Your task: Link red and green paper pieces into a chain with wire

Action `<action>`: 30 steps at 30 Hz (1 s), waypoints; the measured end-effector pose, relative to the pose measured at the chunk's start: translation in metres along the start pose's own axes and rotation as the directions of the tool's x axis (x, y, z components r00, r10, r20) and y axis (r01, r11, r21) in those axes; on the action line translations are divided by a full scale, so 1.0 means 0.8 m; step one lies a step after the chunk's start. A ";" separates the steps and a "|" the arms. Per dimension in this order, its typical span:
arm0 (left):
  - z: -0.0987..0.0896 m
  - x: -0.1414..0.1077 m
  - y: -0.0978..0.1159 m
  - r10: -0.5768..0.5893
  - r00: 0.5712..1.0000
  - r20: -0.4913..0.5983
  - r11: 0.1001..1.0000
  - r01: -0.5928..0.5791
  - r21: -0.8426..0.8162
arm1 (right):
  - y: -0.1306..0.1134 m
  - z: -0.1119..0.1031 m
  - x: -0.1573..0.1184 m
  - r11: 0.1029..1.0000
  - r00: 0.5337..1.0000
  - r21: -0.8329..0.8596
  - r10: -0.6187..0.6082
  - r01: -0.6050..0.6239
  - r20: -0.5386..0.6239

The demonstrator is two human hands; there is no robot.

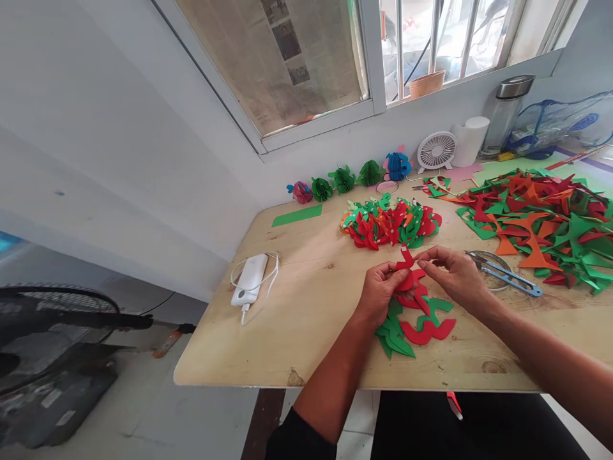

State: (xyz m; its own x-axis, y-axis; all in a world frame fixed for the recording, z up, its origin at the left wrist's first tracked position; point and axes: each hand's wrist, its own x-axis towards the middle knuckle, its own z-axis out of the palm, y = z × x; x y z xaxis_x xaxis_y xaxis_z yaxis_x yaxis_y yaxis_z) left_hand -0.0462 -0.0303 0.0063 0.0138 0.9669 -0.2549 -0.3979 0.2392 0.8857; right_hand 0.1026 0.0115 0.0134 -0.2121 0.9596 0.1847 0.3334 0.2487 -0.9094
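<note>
Head view, red piece (406, 258): raised between the two hands, a small white square near its tip.
Left hand (376, 294): thumb and fingers pinch the red piece, which stands just past their tips.
Right hand (449, 271): thumb and forefinger drawn together beside the piece — whether they grip it, I cannot tell.
Loose cutouts (428, 331): a few red and green ones below the hands, seemingly unworked.
Heap (368, 231): many curled pieces, some with white squares, beyond the hands — apparently the larger, worked share.
Blue-handled tool (514, 279): near the right forearm.
Scraps (531, 237): piled farther right.
Green figures (343, 179): along the wall.
</note>
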 end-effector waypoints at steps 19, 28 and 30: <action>0.003 -0.001 -0.008 0.060 0.997 0.046 0.952 -0.071 0.297 | -0.003 -0.001 0.000 0.993 0.998 0.107 0.039 -0.043 0.043; 0.002 -0.002 -0.012 -0.025 0.998 0.065 0.948 0.003 0.317 | -0.004 0.000 -0.001 0.999 1.000 0.035 -0.016 0.017 -0.016; 0.002 -0.002 -0.013 -0.030 0.997 0.070 0.942 0.004 0.336 | -0.004 0.000 -0.001 0.999 1.000 0.027 -0.025 0.025 -0.007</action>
State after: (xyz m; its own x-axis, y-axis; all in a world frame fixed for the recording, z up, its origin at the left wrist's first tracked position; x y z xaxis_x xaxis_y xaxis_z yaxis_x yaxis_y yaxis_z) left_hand -0.0404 -0.0340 -0.0017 0.0895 0.9632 -0.2533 -0.0668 0.2595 0.9634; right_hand 0.1019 0.0098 0.0166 -0.2142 0.9540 0.2095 0.3031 0.2688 -0.9142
